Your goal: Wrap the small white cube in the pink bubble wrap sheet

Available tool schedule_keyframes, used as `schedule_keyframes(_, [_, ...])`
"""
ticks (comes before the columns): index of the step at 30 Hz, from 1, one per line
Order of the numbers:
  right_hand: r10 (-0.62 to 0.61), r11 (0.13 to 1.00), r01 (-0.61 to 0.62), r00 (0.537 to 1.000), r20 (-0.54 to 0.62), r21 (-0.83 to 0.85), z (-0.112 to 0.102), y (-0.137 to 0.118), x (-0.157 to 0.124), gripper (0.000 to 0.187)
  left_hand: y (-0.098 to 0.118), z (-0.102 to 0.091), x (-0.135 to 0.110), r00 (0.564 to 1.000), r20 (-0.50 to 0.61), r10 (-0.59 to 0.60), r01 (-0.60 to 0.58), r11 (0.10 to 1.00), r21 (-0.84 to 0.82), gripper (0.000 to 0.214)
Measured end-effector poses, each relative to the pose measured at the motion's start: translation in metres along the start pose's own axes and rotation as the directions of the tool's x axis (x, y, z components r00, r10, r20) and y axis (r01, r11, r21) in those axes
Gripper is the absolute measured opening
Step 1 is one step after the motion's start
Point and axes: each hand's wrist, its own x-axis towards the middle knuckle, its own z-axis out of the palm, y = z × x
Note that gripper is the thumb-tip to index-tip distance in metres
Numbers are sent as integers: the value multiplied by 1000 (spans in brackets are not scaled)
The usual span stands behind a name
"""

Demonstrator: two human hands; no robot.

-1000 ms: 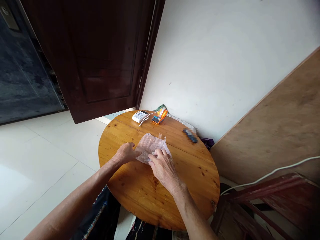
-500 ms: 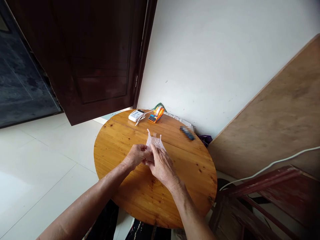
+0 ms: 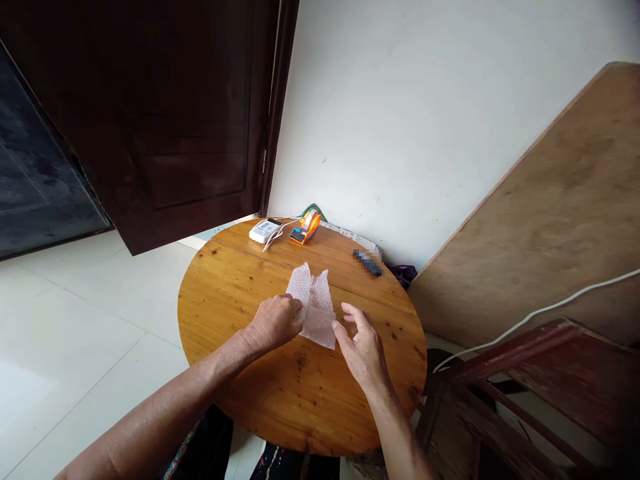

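Note:
A crumpled sheet of clear bubble wrap stands partly lifted over the middle of a round wooden table. My left hand pinches its near left edge, fingers closed on it. To the right of the sheet, my right hand hovers with fingers spread, its fingertips close to the sheet's lower right corner. Whether they touch it I cannot tell.
At the table's far edge lie a white device with a cable, an orange tape dispenser and a small dark object. A dark wooden door stands behind, a leaning wooden board and a dark chair frame at right.
The bubble wrap lay flat under both hands, then was gathered up between them. Now my right hand has let go and moved right, and the sheet hangs open from my left hand.

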Motion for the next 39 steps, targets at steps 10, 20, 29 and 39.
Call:
schedule_keyframes(10, [307, 951, -295, 936, 172, -91, 22, 1, 9, 72, -15, 6, 3, 960, -65, 271, -268, 962, 51, 17])
schedule_keyframes(20, [369, 872, -400, 916, 158, 281, 35, -8, 11, 73, -16, 2, 8, 929, -31, 369, -367, 928, 65, 10])
schedule_keyframes(29, [442, 554, -532, 840, 316, 640, 41, -43, 22, 71, -9, -4, 10, 946, 39, 323, -324, 946, 13, 15])
schedule_keyframes(39, [330, 630, -479, 877, 348, 611, 28, -43, 15, 71, -22, 16, 15, 967, -57, 248, -253, 960, -123, 51])
